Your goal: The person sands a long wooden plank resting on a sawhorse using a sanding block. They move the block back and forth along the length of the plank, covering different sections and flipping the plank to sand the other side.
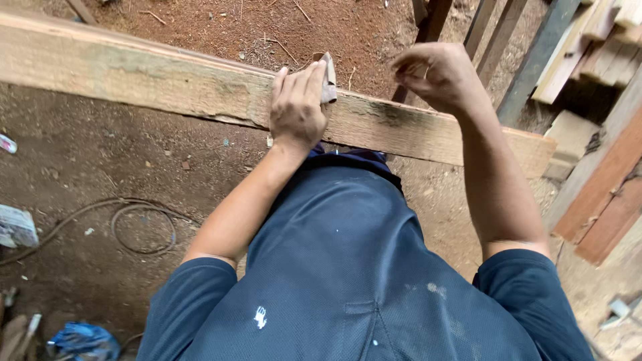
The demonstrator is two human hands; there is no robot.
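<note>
a long plank (200, 87) is laid across the view. the left hand (296, 107) is pressed on the plank, with a small block (328, 77) held at its far edge. the right hand (435, 73) is raised over the plank, further right. a coiled cable (144, 227) is seen on the ground before the plank; stacked boards (602, 60) are piled beyond its right end.

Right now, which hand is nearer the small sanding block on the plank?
Left. The left hand lies on the plank with its fingers touching the sanding block. The right hand is raised apart, to the block's right.
</note>
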